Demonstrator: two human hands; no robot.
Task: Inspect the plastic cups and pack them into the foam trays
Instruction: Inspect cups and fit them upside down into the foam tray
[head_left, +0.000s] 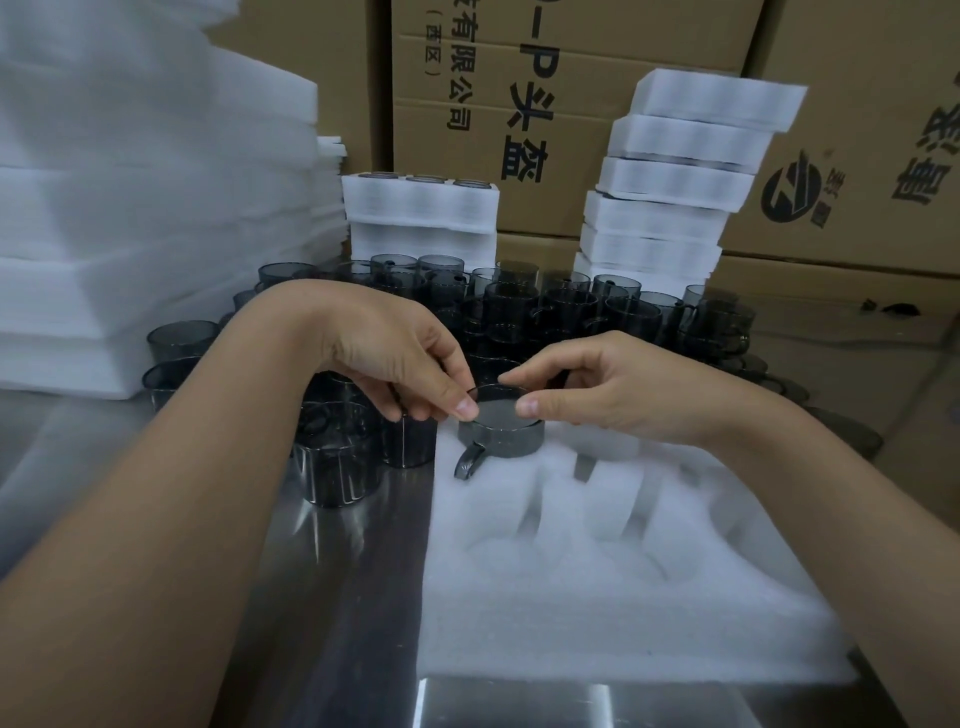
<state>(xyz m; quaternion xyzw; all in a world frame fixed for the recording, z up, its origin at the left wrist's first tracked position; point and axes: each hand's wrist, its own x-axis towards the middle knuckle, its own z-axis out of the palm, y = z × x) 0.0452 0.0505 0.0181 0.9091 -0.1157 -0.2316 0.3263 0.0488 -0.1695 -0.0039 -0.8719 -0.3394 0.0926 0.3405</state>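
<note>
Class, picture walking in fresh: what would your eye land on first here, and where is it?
At centre, the left hand and right hand pinch the rim of a smoky grey plastic cup, partly sunk in a white foam tray. Behind it crowd many similar dark cups, flanked by stacked white foam trays.

You are working at a shiny metal table that catches the light in pale streaks along its near edge. Across the far side, brown cardboard boxes are stacked up like a wall, printed with large black characters. One on the far right carries a round black logo.
</note>
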